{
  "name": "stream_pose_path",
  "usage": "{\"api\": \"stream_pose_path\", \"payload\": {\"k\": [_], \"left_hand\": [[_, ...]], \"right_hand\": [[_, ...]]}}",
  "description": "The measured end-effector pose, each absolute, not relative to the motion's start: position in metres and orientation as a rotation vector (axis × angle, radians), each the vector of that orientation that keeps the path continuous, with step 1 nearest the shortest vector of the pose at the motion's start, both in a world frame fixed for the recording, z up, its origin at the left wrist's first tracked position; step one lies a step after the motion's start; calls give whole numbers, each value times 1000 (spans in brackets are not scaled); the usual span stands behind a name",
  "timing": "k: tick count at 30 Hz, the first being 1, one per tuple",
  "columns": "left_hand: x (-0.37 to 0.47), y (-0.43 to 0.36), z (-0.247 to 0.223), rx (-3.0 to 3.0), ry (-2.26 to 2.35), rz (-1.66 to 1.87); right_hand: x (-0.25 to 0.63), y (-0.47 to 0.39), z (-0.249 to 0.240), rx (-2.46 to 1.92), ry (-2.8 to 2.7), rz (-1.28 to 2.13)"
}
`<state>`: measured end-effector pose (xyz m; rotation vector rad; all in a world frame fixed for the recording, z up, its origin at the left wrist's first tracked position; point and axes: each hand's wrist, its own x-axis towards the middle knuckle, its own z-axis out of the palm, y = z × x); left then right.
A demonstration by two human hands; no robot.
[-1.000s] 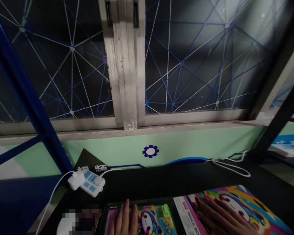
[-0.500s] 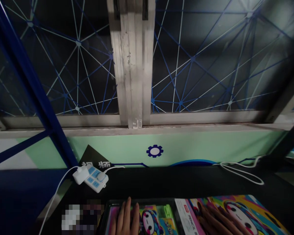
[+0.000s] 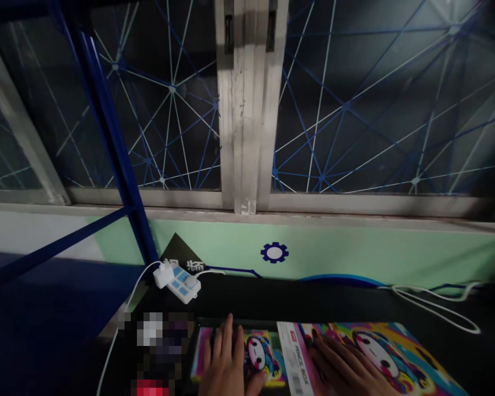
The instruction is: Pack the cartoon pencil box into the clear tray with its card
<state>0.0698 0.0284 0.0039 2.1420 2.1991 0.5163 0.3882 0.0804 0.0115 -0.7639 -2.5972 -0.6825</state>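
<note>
My left hand (image 3: 226,360) lies with fingers stretched out on a colourful cartoon-printed pencil set (image 3: 272,366) that sits in a black tray (image 3: 258,323). A white cartoon face shows just right of its fingers. My right hand (image 3: 346,366) rests flat, fingers extended, on a bright printed cover (image 3: 400,341). This cover has a white strip along its left edge reading "PENCIL BOX" and a larger cartoon face. Its left edge overlaps the right part of the tray. Both hands run off the bottom of the picture at the wrists.
A white power strip (image 3: 184,283) with plugs and cables stands at the back left of the black tabletop (image 3: 247,297). A white cable loop (image 3: 437,311) lies at the back right. Windows and a blue metal post (image 3: 111,148) rise behind. Pixelated items lie left of the tray.
My view has turned a little left and down. The cover under my right hand has shifted left over the tray, hiding the green piece there. My left thumb now shows.
</note>
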Motion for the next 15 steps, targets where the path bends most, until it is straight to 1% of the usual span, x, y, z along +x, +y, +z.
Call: {"api": "stream_pose_path", "payload": {"k": [4, 7, 10, 15], "left_hand": [[74, 23, 18, 2079, 2105, 535], [76, 23, 19, 2072, 2020, 616], [71, 25, 16, 2073, 1921, 801], [35, 20, 7, 1986, 1870, 1234]], "right_hand": [[370, 82, 4, -767, -2606, -620], [355, 79, -3, -818, -2648, -486], [341, 69, -8, -947, -2619, -389], [340, 52, -35, -1176, -2514, -403]]}}
